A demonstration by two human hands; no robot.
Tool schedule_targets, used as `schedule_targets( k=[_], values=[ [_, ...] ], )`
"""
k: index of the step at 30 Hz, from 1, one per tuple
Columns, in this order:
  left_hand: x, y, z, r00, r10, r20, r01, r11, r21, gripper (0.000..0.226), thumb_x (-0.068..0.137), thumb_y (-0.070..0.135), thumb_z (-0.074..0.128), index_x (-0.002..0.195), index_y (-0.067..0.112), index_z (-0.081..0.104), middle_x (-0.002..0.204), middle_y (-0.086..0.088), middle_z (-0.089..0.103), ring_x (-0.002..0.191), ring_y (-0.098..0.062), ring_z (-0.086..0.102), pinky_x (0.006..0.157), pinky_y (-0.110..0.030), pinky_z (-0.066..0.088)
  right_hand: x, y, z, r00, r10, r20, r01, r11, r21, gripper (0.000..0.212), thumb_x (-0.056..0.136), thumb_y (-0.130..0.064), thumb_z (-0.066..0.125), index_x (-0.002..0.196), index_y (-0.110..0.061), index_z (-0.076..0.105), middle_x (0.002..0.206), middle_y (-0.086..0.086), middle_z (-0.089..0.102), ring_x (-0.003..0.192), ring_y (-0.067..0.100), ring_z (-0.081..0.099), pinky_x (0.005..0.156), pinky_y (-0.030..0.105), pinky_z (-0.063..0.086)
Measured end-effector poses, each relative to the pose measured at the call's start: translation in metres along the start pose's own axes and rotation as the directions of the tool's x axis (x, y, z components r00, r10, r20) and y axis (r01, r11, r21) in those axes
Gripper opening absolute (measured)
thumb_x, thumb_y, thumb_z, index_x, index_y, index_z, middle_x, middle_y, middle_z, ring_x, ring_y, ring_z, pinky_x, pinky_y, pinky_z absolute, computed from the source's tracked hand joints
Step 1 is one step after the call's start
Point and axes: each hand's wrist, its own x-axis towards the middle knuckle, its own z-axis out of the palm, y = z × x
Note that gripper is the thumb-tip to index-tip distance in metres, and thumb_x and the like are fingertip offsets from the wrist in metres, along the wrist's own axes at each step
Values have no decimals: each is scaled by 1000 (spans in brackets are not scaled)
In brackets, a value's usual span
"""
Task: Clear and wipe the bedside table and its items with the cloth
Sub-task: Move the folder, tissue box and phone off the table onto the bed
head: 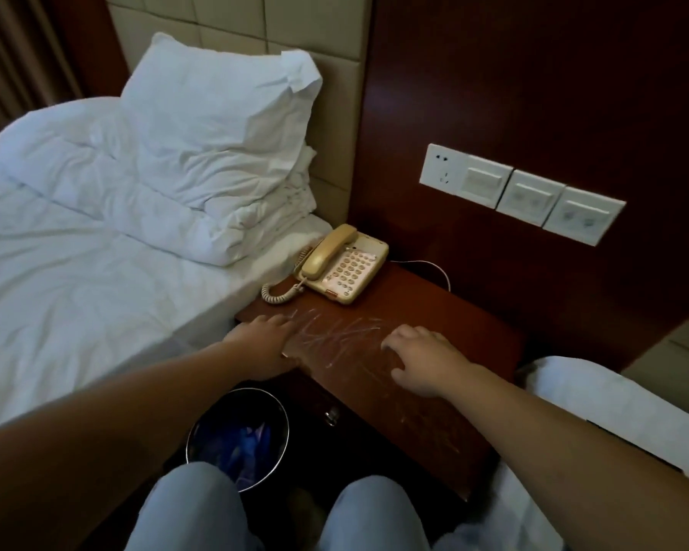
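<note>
The dark red wooden bedside table (446, 312) stands between two beds, its top streaked with pale smears near the front. A cream corded telephone (345, 264) sits at its back left corner, handset on the cradle. My left hand (265, 344) rests flat on the table's front left edge, fingers straight. My right hand (422, 359) rests on the tabletop to the right of the smears, fingers loosely bent and holding nothing. No cloth is in view.
A bed with white sheets and a pillow (215, 133) lies to the left. A second white bed (613, 399) is at the right. A round bin (239, 435) with a dark liner stands below the table front. Wall switches (522, 192) are behind.
</note>
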Motion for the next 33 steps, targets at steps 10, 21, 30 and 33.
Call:
schedule_targets(
  k=[10,21,30,33],
  values=[
    [130,-57,-11,985,-130,-109,115,984,-135,81,95,75,38,158,26,28,160,-5,38,143,-30,42,109,-49,44,164,8,-7,978,203,-47,-188,958,217,52,96,-34,58,146,-24,46,143,3,48,130,25,49,103,41,47],
    [229,-45,-24,940,-340,24,266,687,-676,86,94,79,32,155,19,38,150,-16,46,131,-36,52,104,-42,44,251,19,-1,838,446,315,-375,50,926,32,86,-4,68,113,-16,54,117,10,64,106,26,65,71,33,60],
    [238,-55,-32,894,-343,289,365,180,-914,84,80,61,77,145,16,49,138,-3,56,118,-22,55,89,-34,47,243,28,5,859,358,367,-343,-132,930,33,83,-6,71,113,-13,62,105,8,72,99,22,70,78,33,61],
    [231,-54,-34,890,-316,330,379,106,-919,80,78,49,84,143,18,48,135,-1,55,121,-20,54,93,-34,47,235,33,7,864,324,386,-358,-143,923,38,83,-7,73,120,-11,63,105,9,74,97,21,72,73,31,61]
  ],
)
